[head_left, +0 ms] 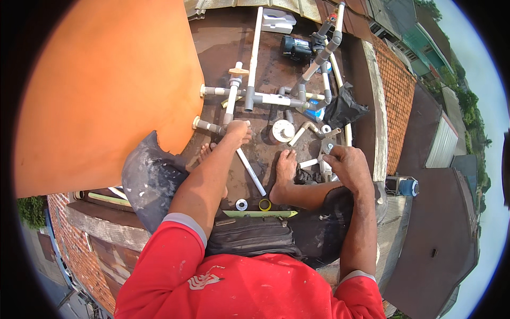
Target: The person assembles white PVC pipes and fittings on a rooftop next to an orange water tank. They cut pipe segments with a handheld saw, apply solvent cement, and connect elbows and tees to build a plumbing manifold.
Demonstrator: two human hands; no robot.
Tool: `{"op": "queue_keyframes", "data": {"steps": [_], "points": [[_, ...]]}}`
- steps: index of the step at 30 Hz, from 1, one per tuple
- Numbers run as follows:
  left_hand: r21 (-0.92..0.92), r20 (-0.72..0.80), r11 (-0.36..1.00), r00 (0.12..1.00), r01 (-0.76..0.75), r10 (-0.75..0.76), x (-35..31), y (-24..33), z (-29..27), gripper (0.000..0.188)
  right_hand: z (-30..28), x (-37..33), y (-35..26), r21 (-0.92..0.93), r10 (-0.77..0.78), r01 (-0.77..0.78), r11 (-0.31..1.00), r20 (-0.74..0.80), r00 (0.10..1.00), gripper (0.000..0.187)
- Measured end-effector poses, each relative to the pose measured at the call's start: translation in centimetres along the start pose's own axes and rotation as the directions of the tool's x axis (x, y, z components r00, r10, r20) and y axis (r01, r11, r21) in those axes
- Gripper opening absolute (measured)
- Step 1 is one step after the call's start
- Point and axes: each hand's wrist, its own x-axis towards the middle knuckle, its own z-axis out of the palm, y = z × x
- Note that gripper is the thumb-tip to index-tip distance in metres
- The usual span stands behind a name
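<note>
My left hand (239, 133) is closed at the lower pipe joint (225, 129), where a grey pipe from the orange tank meets an upright white pipe with a tan-handled valve (238, 71). Its fingers hide the joint's end. Below that hand a loose white pipe (252, 173) slants toward my foot. My right hand (350, 167) is curled above my bent leg, its fingertips beside a grey round piece (329, 147); whatever they pinch is hidden. White and grey fittings (325, 166) lie just left of them. A white-topped round can (282, 131) stands between my hands.
A large orange tank (106, 95) fills the left side. Beyond my hands are joined pipes (273, 99), a dark pump (296, 48) and a black plastic bag (345, 106). A yellow tape roll (265, 204) and white tape roll (241, 204) lie nearer. A low wall (380, 111) edges the right.
</note>
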Motion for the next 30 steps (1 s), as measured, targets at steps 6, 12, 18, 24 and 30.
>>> {"op": "queue_keyframes", "data": {"steps": [6, 12, 18, 24, 30], "points": [[0.042, 0.056, 0.999, 0.998, 0.006, -0.009, -0.1, -1.0, -0.4, 0.035, 0.0, 0.9, 0.1, 0.02, -0.017, 0.016, 1.0, 0.055, 0.998, 0.015], [0.105, 0.076, 0.994, 0.997, -0.041, 0.034, -1.0, -0.5, 0.2, 0.024, 0.5, 0.8, 0.7, -0.012, -0.117, 0.119, 0.993, 0.094, 0.989, 0.015], [0.064, 0.106, 0.985, 0.983, -0.16, 0.153, -3.2, 0.2, 0.8, 0.012, 0.5, 0.0, 0.8, -0.024, -0.191, 0.192, 0.981, 0.061, 0.98, 0.016], [0.258, 0.184, 0.946, 0.971, -0.198, 0.154, -3.4, 1.8, 0.0, 0.022, -0.4, -1.4, 0.4, 0.022, -0.284, 0.284, 0.959, 0.045, 0.958, 0.016], [0.244, 0.314, 0.896, 0.904, -0.371, 0.288, -3.3, 1.5, 0.7, 0.025, -0.7, -1.9, 1.3, 0.029, -0.295, 0.294, 0.955, 0.071, 0.953, 0.015]]}}
